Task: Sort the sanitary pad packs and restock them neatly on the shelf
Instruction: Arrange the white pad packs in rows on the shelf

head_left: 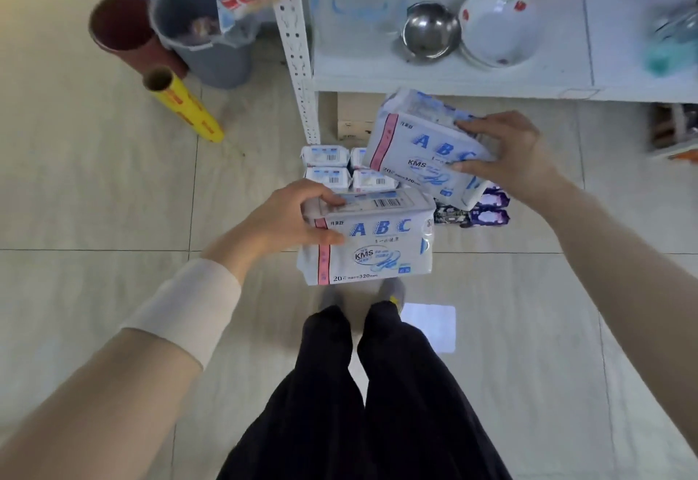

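Head view, looking down from where the person stands: both hands are full. The left hand (298,215) grips the end of the left ABC pack (374,245), thumb on the front and fingers over the top. It holds the pack level in the air, well short of the shelf (453,81). The right hand (510,154) clamps the right ABC pack (419,147) by one end, tilted, just in front of the shelf edge and slightly below it. On the floor (113,196) beneath that edge lie small white packs (328,168) in tidy rows, with purple packs (489,207) beside them.

From here I would worry about three things:

- **Grip:** each glossy pack hangs from one end only. A slack hold could let it slide out and land on the rows under the shelf, scattering them.
- **Room on the shelf:** a steel bowl (430,31) and a white bowl (498,26) sit on the board. With no hand free to move them, a pack pushed in from the right could knock them.
- **Tilt:** the right pack, set down at that angle, would probably lie crooked or overhang the shelf edge.
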Tool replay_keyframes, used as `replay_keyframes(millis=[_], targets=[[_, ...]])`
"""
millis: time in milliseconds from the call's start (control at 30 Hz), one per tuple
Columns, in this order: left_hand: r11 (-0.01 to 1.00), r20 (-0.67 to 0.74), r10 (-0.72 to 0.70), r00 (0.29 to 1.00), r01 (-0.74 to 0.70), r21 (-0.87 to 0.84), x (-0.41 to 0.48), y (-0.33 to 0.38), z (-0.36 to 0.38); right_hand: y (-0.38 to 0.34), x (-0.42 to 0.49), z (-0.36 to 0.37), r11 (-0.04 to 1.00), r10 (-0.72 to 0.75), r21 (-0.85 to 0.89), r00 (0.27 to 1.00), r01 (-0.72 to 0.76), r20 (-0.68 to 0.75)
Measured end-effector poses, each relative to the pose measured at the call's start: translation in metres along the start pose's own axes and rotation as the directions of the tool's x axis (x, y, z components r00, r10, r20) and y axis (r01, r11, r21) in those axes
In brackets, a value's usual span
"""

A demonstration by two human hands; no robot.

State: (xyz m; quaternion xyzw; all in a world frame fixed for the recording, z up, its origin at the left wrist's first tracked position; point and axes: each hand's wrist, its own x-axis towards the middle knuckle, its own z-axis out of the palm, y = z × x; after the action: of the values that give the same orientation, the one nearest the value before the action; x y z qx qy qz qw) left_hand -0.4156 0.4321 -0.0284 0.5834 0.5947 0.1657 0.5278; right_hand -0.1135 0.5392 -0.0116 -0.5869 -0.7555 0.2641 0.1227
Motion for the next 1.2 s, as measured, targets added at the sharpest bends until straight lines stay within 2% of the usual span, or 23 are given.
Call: replay_keyframes(millis=[200, 333, 567, 700, 900, 1200], targets=[[0.980, -0.044, 0.164, 0.985, -0.158, 0.121, -0.004, 0.075, -0.004, -0.016, -0.001, -0.082, 0.999, -0.043, 0.000, 0.999, 0.043, -0.028], [0.950, -0.075, 0.250, 0.965, -0.229, 0.213, 0.006, 0.130, -0.007, -0.016, 0.009, -0.140, 0.994, -0.106, 0.011, 0.990, 0.107, -0.096], [0.878, -0.118, 0.418, 0.901, -0.367, 0.306, 0.031, 0.213, -0.028, -0.026, 0.043, -0.218, 0.979, -0.203, -0.005, 0.969, 0.205, -0.140], [0.841, -0.136, 0.476, 0.869, -0.404, 0.359, 0.050, 0.247, -0.060, -0.036, 0.076, -0.256, 0.977, -0.208, 0.007, 0.966, 0.212, -0.154], [0.779, -0.147, 0.536, 0.832, -0.419, 0.467, 0.089, 0.281, -0.121, -0.071, 0.146, -0.301, 0.957, -0.286, -0.098, 0.939, 0.272, -0.190], [0.754, -0.221, 0.614, 0.758, -0.482, 0.446, 0.173, 0.318, -0.216, -0.107, 0.281, -0.339, 0.954, -0.285, -0.146, 0.945, 0.263, -0.162]])
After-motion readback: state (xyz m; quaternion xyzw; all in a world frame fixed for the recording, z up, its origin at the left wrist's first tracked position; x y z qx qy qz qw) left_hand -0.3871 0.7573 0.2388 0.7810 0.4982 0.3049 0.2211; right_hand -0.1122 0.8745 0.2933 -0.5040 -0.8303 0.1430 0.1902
